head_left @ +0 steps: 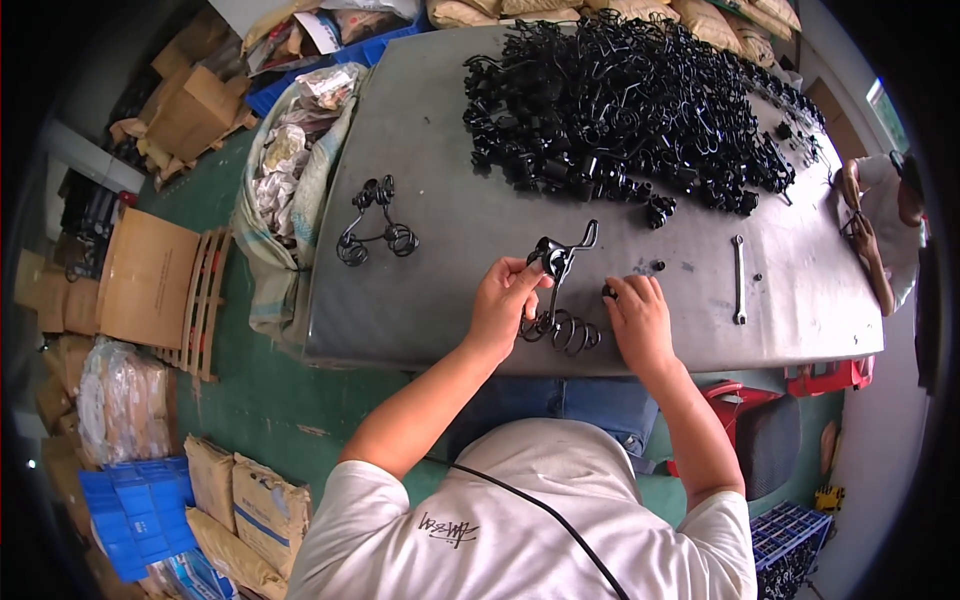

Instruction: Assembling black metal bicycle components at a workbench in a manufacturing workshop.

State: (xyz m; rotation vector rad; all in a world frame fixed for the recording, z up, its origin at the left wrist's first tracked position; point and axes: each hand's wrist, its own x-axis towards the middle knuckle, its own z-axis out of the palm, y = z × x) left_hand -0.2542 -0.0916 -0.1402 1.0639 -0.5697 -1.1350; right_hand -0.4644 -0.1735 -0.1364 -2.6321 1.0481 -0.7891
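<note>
The left hand [503, 298] is closed in a pinch around the top of a black wire bracket [557, 290]. The bracket's long axis runs from the hooked end, away from the person, down to its coiled end near the table [440, 300] edge. Just to its right, the right hand's [640, 318] curled fingertips pinch a small black nut [608, 291], nearly touching the bracket. A wrench [738, 280] lies farther right.

Left of your table [430, 290]: flat brown cardboard boxes [150, 275], a white woven sack [290, 170] of wrapped packets. Tan paper sacks [245, 500] lower left, more beyond the table's far edge [600, 10].
</note>
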